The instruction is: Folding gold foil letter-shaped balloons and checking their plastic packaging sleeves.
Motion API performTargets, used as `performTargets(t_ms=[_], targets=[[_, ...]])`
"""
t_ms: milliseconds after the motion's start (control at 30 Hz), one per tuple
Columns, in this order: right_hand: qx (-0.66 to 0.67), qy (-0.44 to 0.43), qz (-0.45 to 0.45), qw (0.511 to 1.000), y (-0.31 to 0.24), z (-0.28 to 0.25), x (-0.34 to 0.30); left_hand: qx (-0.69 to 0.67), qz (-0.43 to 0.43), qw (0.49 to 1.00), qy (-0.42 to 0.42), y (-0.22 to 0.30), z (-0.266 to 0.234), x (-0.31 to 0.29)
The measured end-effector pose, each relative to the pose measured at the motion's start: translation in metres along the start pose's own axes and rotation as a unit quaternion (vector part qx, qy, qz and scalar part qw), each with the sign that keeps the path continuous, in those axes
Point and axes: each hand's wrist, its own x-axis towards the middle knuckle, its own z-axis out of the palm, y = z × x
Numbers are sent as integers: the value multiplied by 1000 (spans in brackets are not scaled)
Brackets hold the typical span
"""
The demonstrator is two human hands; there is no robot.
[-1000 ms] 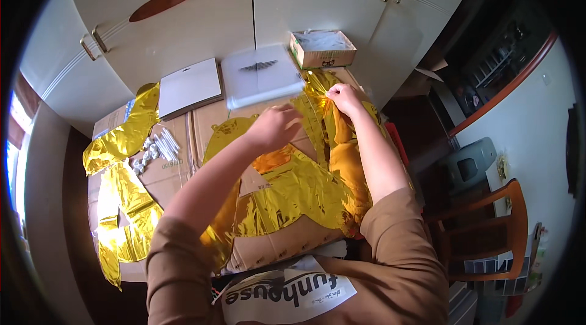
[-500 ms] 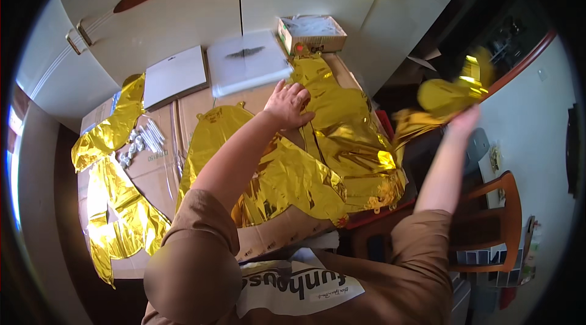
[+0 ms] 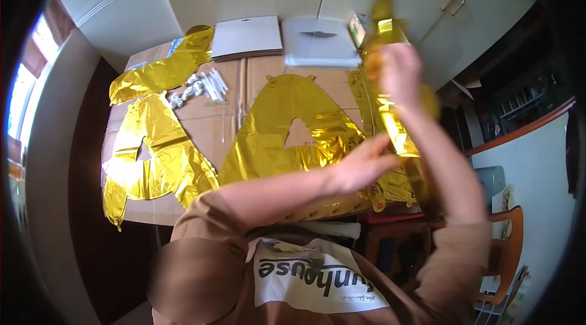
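Note:
My right hand [image 3: 400, 72] is closed around a bunched gold foil balloon [image 3: 392, 122], raised over the right side of the table; its upper end sticks up above my fist. My left hand [image 3: 364, 165] reaches across beside the lower part of that foil, fingers stretched toward it and a little blurred. Whether they touch it is hard to see. Under my left forearm lies a flat, uninflated A-shaped foil balloon [image 3: 262, 123], its lower part covered by my arm. More gold foil [image 3: 390, 187] lies at the table's right edge, partly hidden by my hands.
Farther left lie another A-shaped foil balloon [image 3: 160, 169] and a curved foil balloon [image 3: 162, 68]. White sticks [image 3: 215, 84] and small wrapped pieces [image 3: 190, 91] sit between. At the back are a white flat stack [image 3: 247, 37], a clear plastic pack [image 3: 320, 44] and a box [image 3: 358, 29]. A wooden chair [image 3: 513, 252] stands right.
My right hand has swung the gold foil from the far right in over the table. My left hand has moved from the table's middle toward the right and nearer me. The view has shifted.

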Motion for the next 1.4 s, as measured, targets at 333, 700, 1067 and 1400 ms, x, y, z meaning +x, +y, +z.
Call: performTargets(t_ms=[333,700,1067,1400], targets=[[-363,-74,15,929,77,195,-64,235,-163,929,235,101,-161,-234],[-362,-114,-80,922,27,190,-33,691,-50,619,369,155,-442,-134],[-186,-297,-191,917,4,348,47,561,-69,693,448,136,-471,-110],[-267,-430,66,860,-27,449,79,427,-27,783,452,143,-491,-137]])
